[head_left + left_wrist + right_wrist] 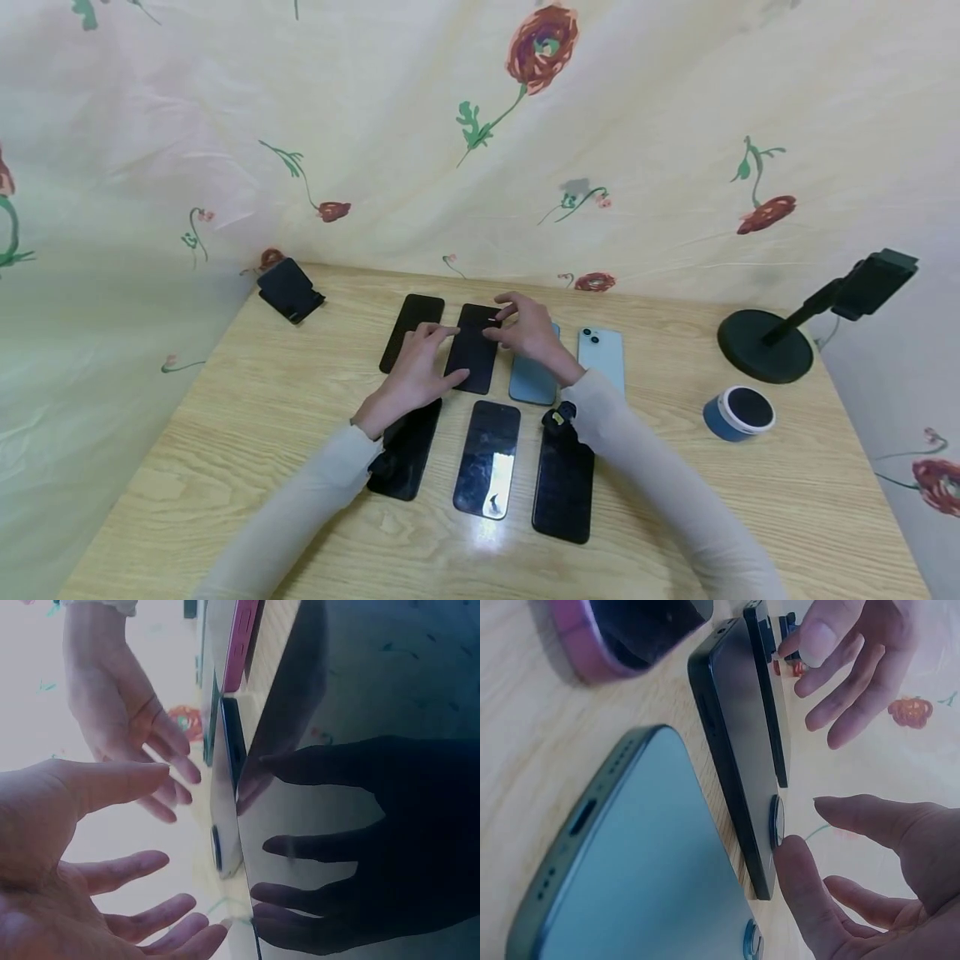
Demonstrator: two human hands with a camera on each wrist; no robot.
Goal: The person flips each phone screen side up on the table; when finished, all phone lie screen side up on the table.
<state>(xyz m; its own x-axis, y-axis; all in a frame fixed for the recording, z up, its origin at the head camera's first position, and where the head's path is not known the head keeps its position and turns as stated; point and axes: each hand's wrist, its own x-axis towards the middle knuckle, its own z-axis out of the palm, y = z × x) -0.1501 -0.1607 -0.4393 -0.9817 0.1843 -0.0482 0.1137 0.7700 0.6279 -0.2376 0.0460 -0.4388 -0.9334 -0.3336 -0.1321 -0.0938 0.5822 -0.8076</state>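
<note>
A dark phone (472,354) lies on the table between my two hands, in the middle of the back row. Over its left edge hovers my left hand (420,371), thumb and fingers spread and holding nothing. My right hand (525,329) reaches over its upper right corner with loosely bent fingers and no object in them. In the right wrist view, a right fingertip (793,851) is right beside the round camera ring (778,821) on this phone's back. My left hand (855,660) shows above it there, thumb apart from the phone.
Around it lie a black phone (401,346), a blue phone (534,382) and a light-blue phone (603,354). Nearer are several dark-screened phones, one pink-edged phone (487,458) among them. A folded stand (288,290), a black stand (765,346) and a blue-and-white jar (738,414) flank them.
</note>
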